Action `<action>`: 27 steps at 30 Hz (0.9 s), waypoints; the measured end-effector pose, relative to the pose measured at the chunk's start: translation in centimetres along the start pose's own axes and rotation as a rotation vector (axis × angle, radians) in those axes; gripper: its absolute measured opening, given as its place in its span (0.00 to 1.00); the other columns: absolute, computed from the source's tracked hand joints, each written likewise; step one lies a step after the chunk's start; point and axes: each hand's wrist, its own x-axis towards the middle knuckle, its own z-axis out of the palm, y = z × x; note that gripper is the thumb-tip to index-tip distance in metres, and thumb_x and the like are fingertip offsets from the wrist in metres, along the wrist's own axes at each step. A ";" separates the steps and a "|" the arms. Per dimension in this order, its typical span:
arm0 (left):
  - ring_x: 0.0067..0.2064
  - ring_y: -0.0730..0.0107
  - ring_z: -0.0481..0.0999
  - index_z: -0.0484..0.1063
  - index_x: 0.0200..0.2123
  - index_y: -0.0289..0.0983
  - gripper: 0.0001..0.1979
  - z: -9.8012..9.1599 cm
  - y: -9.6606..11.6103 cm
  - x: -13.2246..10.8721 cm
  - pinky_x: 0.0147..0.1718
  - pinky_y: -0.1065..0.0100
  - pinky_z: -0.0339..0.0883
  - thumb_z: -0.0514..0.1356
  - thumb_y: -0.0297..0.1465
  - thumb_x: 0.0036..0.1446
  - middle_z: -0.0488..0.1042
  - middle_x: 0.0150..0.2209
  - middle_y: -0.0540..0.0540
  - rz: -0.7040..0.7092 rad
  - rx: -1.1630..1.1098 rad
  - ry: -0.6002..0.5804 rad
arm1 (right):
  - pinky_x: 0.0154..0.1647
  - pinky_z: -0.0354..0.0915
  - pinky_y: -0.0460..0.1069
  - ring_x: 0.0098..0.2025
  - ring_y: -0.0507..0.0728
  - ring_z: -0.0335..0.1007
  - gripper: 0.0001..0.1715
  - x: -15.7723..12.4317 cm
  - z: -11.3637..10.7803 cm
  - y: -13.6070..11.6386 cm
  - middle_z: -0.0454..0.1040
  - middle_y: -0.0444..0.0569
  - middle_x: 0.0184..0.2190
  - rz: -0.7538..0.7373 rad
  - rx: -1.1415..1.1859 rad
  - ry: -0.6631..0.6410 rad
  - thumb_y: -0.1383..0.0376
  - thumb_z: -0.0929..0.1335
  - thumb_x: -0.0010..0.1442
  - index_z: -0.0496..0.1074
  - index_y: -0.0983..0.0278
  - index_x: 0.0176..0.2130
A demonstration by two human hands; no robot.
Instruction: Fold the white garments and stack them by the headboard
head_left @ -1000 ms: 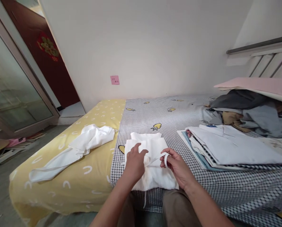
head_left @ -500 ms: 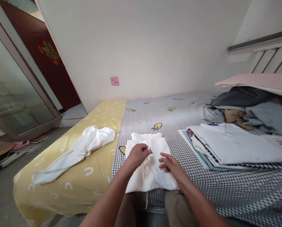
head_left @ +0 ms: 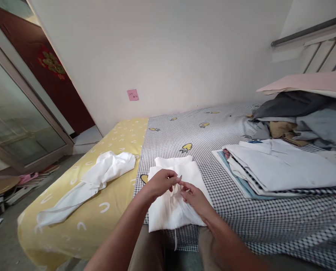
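A folded white garment lies on the checked bedsheet right in front of me. Both hands meet over its middle. My left hand pinches a thin white tie string of the garment between thumb and fingers. My right hand is closed on the same string from the right, fingertips touching the left hand's. A loose end of the string hangs over the bed's front edge.
A crumpled white garment lies on the yellow sheet to the left. A stack of folded clothes sits to the right, with a heap of grey and tan clothes behind it. A glass door stands at the left.
My right hand let a loop of string down and moved left to meet the left hand. My left hand went from resting flat on the garment to pinching the string.
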 end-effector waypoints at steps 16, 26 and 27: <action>0.29 0.72 0.67 0.78 0.28 0.35 0.11 1.9 -0.2 4.0 0.29 0.69 0.58 0.60 0.36 0.51 0.67 0.22 0.51 -0.025 -0.124 -0.151 | 0.42 0.66 0.53 0.39 0.61 0.72 0.17 -0.6 2.1 1.5 0.77 0.49 0.35 -0.139 -0.168 0.001 0.52 0.67 0.56 0.78 0.60 0.32; 0.32 0.70 0.74 0.78 0.34 0.35 0.14 1.8 -1.5 4.2 0.35 0.67 0.69 0.56 0.38 0.58 0.75 0.30 0.47 0.047 0.024 -0.045 | 0.33 0.61 0.50 0.27 0.56 0.65 0.24 0.1 2.4 3.1 0.69 0.45 0.21 -0.023 -0.118 0.095 0.46 0.64 0.57 0.73 0.61 0.26; 0.34 0.68 0.75 0.78 0.36 0.35 0.15 1.1 -2.1 4.1 0.38 0.65 0.71 0.55 0.38 0.60 0.77 0.34 0.45 0.045 0.081 0.043 | 0.32 0.62 0.50 0.27 0.56 0.66 0.24 0.2 2.4 3.4 0.70 0.45 0.21 -0.021 -0.120 0.113 0.46 0.64 0.57 0.71 0.60 0.24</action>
